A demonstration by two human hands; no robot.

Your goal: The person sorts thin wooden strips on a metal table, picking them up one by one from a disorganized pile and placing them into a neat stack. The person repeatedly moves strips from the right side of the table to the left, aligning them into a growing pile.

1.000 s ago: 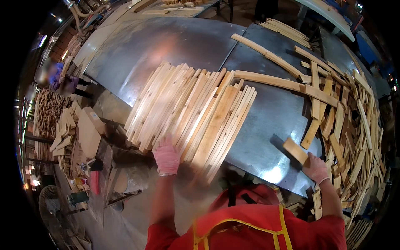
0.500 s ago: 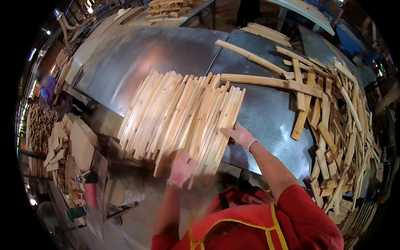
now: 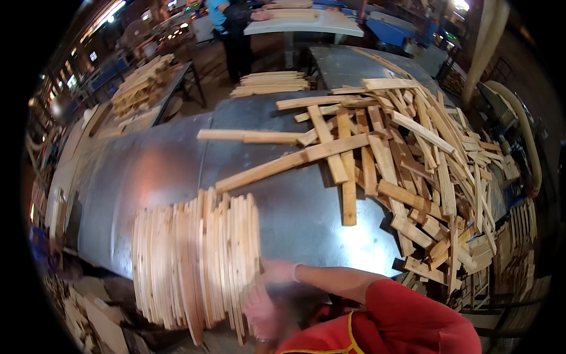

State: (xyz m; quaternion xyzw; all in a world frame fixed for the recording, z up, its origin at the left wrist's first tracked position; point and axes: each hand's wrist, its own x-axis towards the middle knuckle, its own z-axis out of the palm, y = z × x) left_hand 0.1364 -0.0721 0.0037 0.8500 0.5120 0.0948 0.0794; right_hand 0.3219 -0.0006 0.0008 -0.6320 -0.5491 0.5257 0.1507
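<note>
At 10 o'clock, a stack of wooden strips (image 3: 141,94) sits on a workbench (image 3: 158,112). The metal-topped table (image 3: 100,218) stretches from 9 o'clock toward the middle. Between 7 and 8 o'clock lies the row of pale wooden slats (image 3: 194,265), side by side along its near edge, their ends uneven. Toward 11 o'clock stands a person in blue and dark clothing (image 3: 233,44). The left hand (image 3: 262,310), in a pale pink glove, is at the row's 4 o'clock side; blur hides whether its fingers are spread or pressed together. At 12 o'clock is a low bundle of slats (image 3: 271,84), with a white-topped table (image 3: 306,25) beyond. The right hand (image 3: 277,271) is at the row's 3 o'clock edge; I cannot tell what its fingers pinch, if anything. One long slat (image 3: 295,160) slants toward the row from a jumbled pile of slats (image 3: 413,159) at 3 o'clock. A beige duct (image 3: 480,53) rises at 2 o'clock.
</note>
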